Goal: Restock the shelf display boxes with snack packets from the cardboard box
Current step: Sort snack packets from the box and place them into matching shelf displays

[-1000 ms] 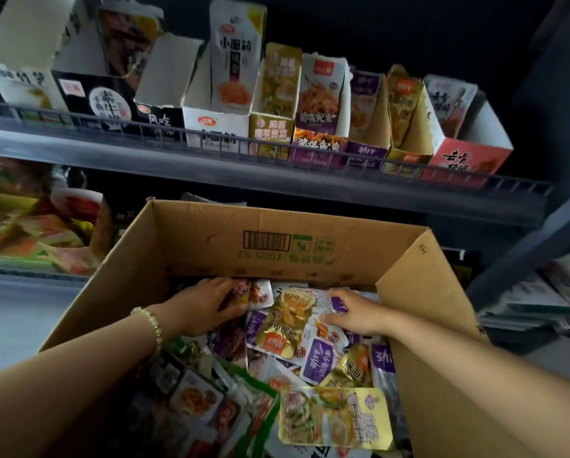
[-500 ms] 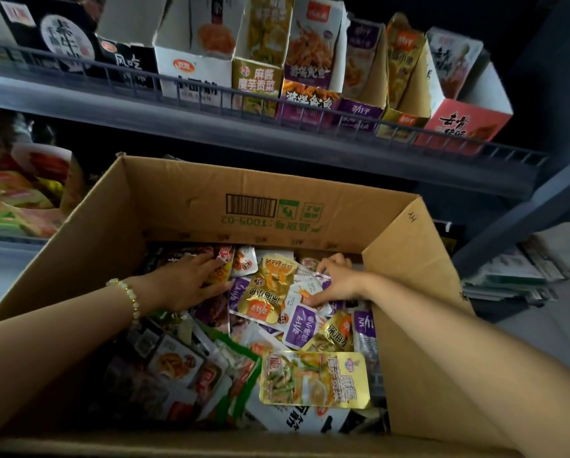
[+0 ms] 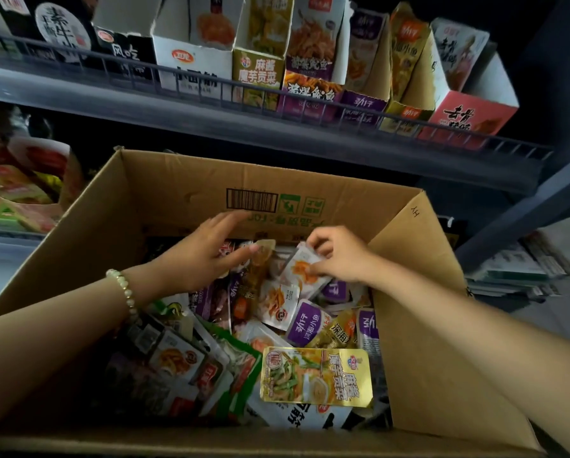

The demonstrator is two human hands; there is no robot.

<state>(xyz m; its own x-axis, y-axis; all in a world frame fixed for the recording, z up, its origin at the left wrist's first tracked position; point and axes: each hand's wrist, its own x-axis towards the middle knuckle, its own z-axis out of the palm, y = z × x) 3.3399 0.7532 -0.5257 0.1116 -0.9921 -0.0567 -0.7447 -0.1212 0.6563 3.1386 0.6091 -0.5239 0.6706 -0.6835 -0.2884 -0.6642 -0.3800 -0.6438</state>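
An open cardboard box [image 3: 177, 200] in front of me holds a heap of mixed snack packets, among them a gold one [image 3: 316, 378] near the front and purple ones [image 3: 306, 325] in the middle. My right hand [image 3: 339, 256] pinches a small white packet with an orange picture [image 3: 301, 267], lifted above the heap. My left hand [image 3: 204, 252], a bead bracelet on its wrist, hovers over the packets at the back of the box with straight fingers, thumb touching a yellowish packet [image 3: 263, 256]. Display boxes [image 3: 253, 71] stand in a row on the shelf above.
The grey shelf has a low wire rail [image 3: 310, 117] along its front edge. A lower shelf at the left carries more packets in a display box [image 3: 29, 190]. At the right a slanted shelf post [image 3: 524, 219] rises beside stacked papers [image 3: 521, 266].
My right hand has picked a white packet up out of the heap. My left hand rose from the packets and spread its fingers. The view tilted down toward the box.
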